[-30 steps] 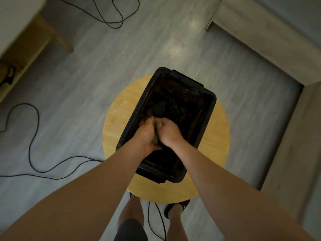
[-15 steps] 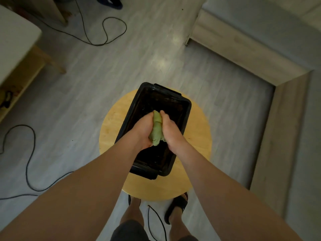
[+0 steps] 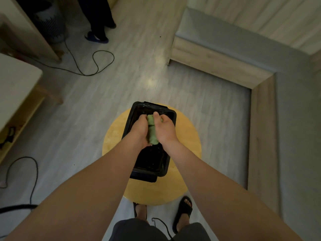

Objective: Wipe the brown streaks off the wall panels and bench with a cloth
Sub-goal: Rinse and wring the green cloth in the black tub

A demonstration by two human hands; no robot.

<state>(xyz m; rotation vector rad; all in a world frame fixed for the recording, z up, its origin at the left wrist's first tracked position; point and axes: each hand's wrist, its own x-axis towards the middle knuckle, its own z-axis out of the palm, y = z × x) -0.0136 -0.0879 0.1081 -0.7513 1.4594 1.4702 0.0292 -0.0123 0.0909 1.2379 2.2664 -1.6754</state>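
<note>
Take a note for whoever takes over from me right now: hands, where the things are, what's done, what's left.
Left hand and right hand: both grip the rolled green cloth, held over the black tub on the round wooden stool.
Bench and wall panels: ahead to the right, apart from the hands.
Done: cloth in hand, apparently being wrung.
Left: carry it over and wipe the brown streaks; none can be made out from here.

You're over a pale grey plank floor with a soft glare. Black cables loop across it near a white-topped table.
</note>
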